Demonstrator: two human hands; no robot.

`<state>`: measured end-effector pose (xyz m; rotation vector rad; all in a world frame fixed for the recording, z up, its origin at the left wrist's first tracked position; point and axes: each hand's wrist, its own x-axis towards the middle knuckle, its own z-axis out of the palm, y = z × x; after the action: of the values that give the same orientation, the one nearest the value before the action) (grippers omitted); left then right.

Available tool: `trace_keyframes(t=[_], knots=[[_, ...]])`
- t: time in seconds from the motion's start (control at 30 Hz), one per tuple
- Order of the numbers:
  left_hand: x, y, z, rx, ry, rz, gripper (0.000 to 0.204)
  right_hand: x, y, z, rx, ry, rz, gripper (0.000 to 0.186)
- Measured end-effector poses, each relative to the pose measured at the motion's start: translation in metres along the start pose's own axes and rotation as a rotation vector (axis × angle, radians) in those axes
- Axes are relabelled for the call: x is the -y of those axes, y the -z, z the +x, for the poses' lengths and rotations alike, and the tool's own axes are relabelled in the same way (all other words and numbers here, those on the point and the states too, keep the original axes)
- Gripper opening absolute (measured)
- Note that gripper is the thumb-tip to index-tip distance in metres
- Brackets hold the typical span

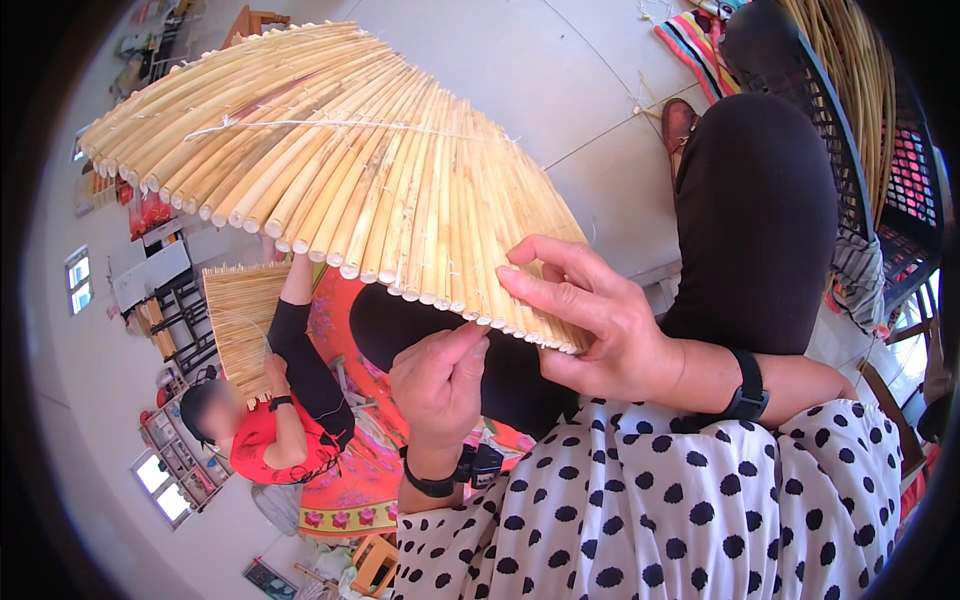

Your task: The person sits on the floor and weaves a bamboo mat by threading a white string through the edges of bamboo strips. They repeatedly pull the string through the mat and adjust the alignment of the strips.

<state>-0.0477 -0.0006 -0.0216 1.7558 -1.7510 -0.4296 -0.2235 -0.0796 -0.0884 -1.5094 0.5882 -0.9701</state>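
A curved mat of pale, round reed sticks (380,160) bound with thin white thread stretches from the upper left down to my hands. My right hand (590,310) grips the mat's right end, fingers over the top face and thumb beneath the edge. My left hand (440,380) is closed in a pinch just under the lower edge, its fingertips at the stick ends; what it holds there is hidden or too small to tell. A black band circles each of my wrists, the left one with a dark device on it.
At left, a person in red (270,440) handles another reed mat (235,310) by a pink floral cloth (340,520). My bent black-clad leg (750,210) is at right, beside black crates (850,190) with long reeds (850,60). A striped cloth (690,55) lies on the tiled floor (580,100).
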Motion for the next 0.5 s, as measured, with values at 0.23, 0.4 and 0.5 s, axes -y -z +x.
trace_keyframes(t=[0.23, 0.4, 0.5], knots=[[-0.003, -0.006, -0.001, -0.037, 0.061, 0.005, 0.013, 0.000, 0.002, 0.000, -0.011, -0.011, 0.047, 0.074], [-0.002, 0.000, 0.004, 0.042, 0.059, 0.008, 0.012, 0.000, 0.004, 0.002, 0.005, -0.010, 0.048, 0.073], [-0.010, 0.003, 0.002, 0.088, 0.219, -0.032, 0.011, 0.001, 0.005, 0.004, 0.008, -0.019, 0.041, 0.074]])
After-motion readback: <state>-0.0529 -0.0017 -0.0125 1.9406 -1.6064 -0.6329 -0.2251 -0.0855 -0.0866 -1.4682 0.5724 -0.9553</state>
